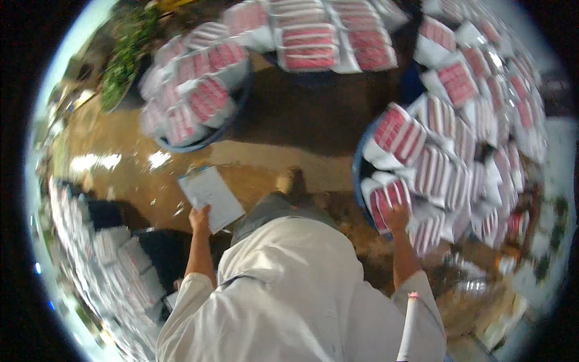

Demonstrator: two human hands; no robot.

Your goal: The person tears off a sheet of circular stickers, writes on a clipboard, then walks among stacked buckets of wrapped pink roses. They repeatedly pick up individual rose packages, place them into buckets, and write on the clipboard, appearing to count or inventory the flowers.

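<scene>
My left hand (pixel 199 219) grips the lower edge of a white sheet on a board (pixel 211 196), held out in front of me. My right hand (pixel 397 217) rests on a white tray of red pieces (pixel 386 201) at the near rim of a blue tub (pixel 357 161) piled with several such trays. Whether its fingers close on the tray is hard to tell. I wear a pale shirt, and my foot (pixel 291 180) shows on the wet brown floor.
A second blue tub (pixel 196 145) of the same trays stands at the far left, more stacked trays (pixel 329 36) lie at the back. Rows of trays (pixel 114 259) line the left side. Green leaves (pixel 123 60) are at the far left.
</scene>
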